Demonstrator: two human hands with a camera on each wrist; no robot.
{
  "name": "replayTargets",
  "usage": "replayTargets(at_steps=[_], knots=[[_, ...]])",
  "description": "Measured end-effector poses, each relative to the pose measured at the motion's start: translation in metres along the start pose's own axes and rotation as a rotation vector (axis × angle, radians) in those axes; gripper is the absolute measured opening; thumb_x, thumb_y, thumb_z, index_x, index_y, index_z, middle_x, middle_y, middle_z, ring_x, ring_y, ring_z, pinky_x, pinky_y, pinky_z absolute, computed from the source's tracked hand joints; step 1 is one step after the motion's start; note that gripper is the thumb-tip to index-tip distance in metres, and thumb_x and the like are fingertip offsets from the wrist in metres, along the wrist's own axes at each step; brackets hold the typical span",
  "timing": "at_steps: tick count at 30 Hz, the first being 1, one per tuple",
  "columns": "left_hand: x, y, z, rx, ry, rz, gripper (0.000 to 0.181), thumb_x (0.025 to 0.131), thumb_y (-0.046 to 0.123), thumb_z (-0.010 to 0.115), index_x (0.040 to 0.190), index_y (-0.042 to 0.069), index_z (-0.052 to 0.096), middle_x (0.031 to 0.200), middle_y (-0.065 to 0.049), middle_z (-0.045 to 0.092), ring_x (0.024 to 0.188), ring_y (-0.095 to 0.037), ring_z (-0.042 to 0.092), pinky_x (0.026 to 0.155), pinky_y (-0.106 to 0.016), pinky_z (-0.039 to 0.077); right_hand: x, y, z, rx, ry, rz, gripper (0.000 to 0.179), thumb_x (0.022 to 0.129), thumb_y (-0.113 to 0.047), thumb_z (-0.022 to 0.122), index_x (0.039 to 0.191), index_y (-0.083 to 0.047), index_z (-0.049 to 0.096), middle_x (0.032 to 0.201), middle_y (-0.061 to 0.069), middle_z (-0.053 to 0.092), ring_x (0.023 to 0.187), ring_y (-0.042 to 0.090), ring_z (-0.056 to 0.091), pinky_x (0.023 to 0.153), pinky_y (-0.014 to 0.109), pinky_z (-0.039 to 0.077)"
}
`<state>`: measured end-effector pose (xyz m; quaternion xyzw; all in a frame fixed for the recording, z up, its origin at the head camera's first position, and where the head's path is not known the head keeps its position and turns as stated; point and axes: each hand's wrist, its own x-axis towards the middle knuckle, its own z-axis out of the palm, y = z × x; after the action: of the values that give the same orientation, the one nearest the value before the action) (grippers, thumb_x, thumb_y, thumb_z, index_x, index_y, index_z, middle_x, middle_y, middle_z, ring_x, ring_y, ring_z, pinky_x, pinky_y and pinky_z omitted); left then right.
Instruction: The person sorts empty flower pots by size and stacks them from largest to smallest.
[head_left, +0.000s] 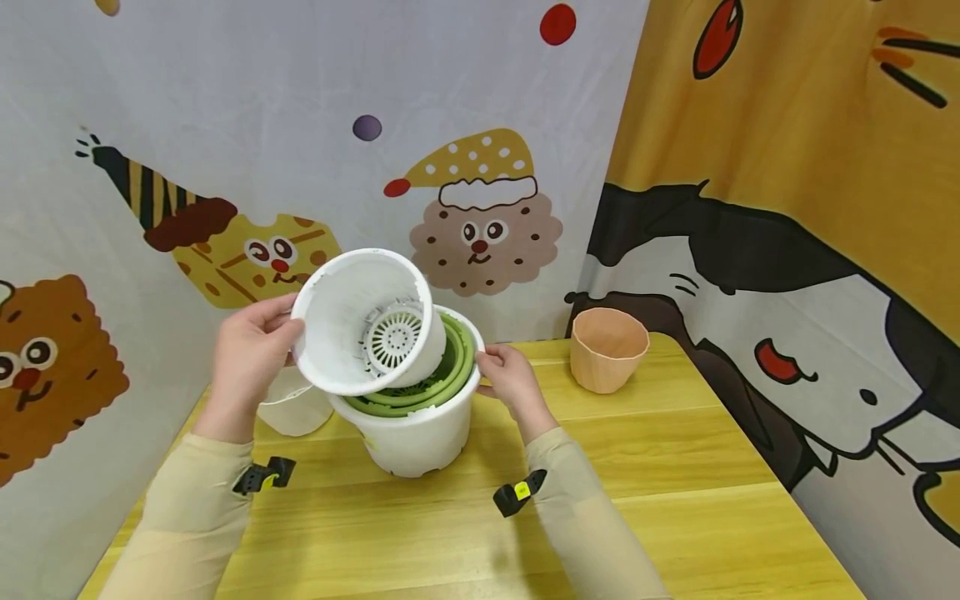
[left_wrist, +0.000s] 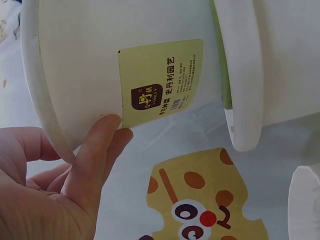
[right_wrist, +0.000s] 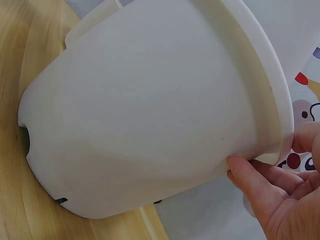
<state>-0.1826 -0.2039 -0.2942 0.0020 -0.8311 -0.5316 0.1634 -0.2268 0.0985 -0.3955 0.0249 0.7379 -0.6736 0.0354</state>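
While left hand (head_left: 247,362) pinches rim of smaller white pot (head_left: 333,333), thumb and fingers clamped on it, right hand (head_left: 513,383) grips rim of big white pot (head_left: 420,437) pretty much same way; smaller pot tilted over green pots (head_left: 467,354), slotted bottom showing, can't tell if it touches them; green ones nested inside big pot, which stands on wooden table (head_left: 675,483); yellow-green label (left_wrist: 162,82) on smaller pot's side; peach pot (head_left: 607,358) well apart, off to right
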Motion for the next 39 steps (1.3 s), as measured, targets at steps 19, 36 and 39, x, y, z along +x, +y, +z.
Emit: replayTargets(at_steps=[19, 36, 39], knots=[[0.008, 0.004, 0.01, 0.097, -0.079, 0.036, 0.04, 0.095, 0.011, 0.056, 0.132, -0.004, 0.06, 0.105, -0.026, 0.067, 0.069, -0.007, 0.062, 0.057, -0.022, 0.057, 0.001, 0.0, 0.0, 0.004, 0.002, 0.006, 0.041, 0.101, -0.016, 0.056, 0.135, 0.007, 0.052, 0.124, 0.023, 0.06, 0.114, 0.034, 0.059, 0.089, 0.048, 0.055], [0.016, 0.004, 0.021, 0.171, -0.126, 0.027, 0.043, 0.093, 0.009, 0.054, 0.133, -0.002, 0.06, 0.102, -0.024, 0.067, 0.076, -0.021, 0.063, 0.058, -0.023, 0.058, 0.002, 0.002, 0.001, -0.002, -0.001, -0.002, 0.04, 0.101, -0.016, 0.056, 0.134, 0.007, 0.053, 0.123, 0.022, 0.061, 0.113, 0.033, 0.06, 0.081, 0.039, 0.059], [0.016, 0.004, 0.022, 0.178, -0.128, 0.021, 0.043, 0.092, 0.01, 0.054, 0.134, -0.003, 0.06, 0.102, -0.023, 0.067, 0.079, -0.024, 0.064, 0.059, -0.023, 0.058, 0.001, 0.002, 0.001, -0.004, 0.003, -0.003, 0.039, 0.101, -0.016, 0.056, 0.133, 0.007, 0.054, 0.123, 0.022, 0.061, 0.113, 0.033, 0.06, 0.081, 0.039, 0.06]])
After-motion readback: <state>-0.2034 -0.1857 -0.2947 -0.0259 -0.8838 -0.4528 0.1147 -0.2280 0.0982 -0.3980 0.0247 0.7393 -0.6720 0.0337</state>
